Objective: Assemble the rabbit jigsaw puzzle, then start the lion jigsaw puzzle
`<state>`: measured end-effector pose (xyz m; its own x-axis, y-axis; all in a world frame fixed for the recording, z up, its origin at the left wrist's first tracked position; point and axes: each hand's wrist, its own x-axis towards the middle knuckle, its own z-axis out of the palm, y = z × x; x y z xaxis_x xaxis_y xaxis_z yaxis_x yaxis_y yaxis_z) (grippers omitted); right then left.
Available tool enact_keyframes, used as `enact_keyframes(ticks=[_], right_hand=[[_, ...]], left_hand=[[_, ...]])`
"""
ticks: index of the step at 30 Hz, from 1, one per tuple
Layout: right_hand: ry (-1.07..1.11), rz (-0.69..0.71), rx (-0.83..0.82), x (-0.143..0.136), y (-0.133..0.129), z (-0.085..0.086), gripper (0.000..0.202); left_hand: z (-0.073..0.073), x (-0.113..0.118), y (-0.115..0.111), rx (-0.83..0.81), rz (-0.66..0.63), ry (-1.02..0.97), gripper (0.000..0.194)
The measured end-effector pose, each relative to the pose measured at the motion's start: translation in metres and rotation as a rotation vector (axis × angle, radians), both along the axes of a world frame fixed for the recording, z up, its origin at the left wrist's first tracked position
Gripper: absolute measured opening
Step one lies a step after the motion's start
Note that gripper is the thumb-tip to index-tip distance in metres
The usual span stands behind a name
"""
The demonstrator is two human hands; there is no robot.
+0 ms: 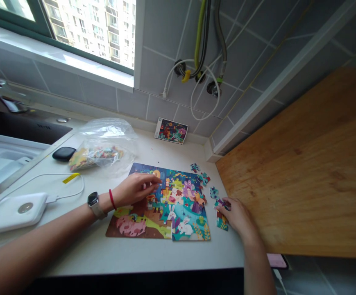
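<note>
Head view: a clear bag (125, 137) is containing blurred colourful pieces (105, 152); left hand (139, 188) is loosely curling over the puzzle (185, 226); right hand (236, 215) is partly covering loose pieces (222, 223), both grips unclear.

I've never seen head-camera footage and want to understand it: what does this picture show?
There's no machine here: these are a person's two bare hands, seen from one camera worn on the head, looking forward and down. On the white counter lies a partly assembled jigsaw, with loose pieces to its right and a clear bag behind, to the left. The left hand is at the jigsaw; the right hand is at the loose pieces. Whether either grips one, I can't tell.
</note>
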<state>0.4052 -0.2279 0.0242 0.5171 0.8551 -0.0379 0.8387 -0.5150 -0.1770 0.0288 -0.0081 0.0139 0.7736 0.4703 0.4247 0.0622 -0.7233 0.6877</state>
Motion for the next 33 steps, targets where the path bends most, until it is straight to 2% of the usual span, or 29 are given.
enact_keyframes(ticks=[7,10,13,18,21,22,24,26,29,33], right_hand=[[-0.098,0.014,0.195,-0.003,0.005,-0.002,0.027],[-0.005,0.003,0.321,-0.01,0.004,0.001,0.024],[0.154,-0.069,0.429,-0.02,0.003,0.004,0.034],[0.224,-0.266,0.719,-0.051,-0.001,0.008,0.047],[0.417,-0.268,0.88,-0.085,-0.003,0.005,0.044],[0.54,-0.25,0.885,-0.099,-0.002,0.003,0.043],[0.755,-0.213,0.793,-0.126,-0.001,-0.002,0.04],[0.887,-0.184,0.754,-0.151,0.0,-0.007,0.04],[0.993,-0.182,0.764,-0.176,0.001,-0.015,0.043],[1.02,-0.116,0.647,-0.189,-0.002,-0.024,0.039]], left_hand=[[0.002,-0.002,0.001,0.002,0.018,0.014,0.024],[0.003,-0.003,0.001,0.001,0.015,0.01,0.023],[0.003,-0.002,0.0,0.002,0.011,0.013,0.022],[0.003,0.0,-0.001,-0.029,0.003,0.025,0.023],[0.004,0.001,-0.003,-0.031,-0.008,0.036,0.022],[0.003,0.001,-0.004,-0.029,-0.016,0.043,0.022],[0.002,0.001,-0.007,-0.019,-0.033,0.07,0.024],[0.001,0.002,-0.011,0.006,-0.044,0.099,0.025],[0.002,0.003,-0.017,0.067,-0.067,0.113,0.026],[0.008,0.004,-0.028,0.092,-0.139,0.113,0.026]])
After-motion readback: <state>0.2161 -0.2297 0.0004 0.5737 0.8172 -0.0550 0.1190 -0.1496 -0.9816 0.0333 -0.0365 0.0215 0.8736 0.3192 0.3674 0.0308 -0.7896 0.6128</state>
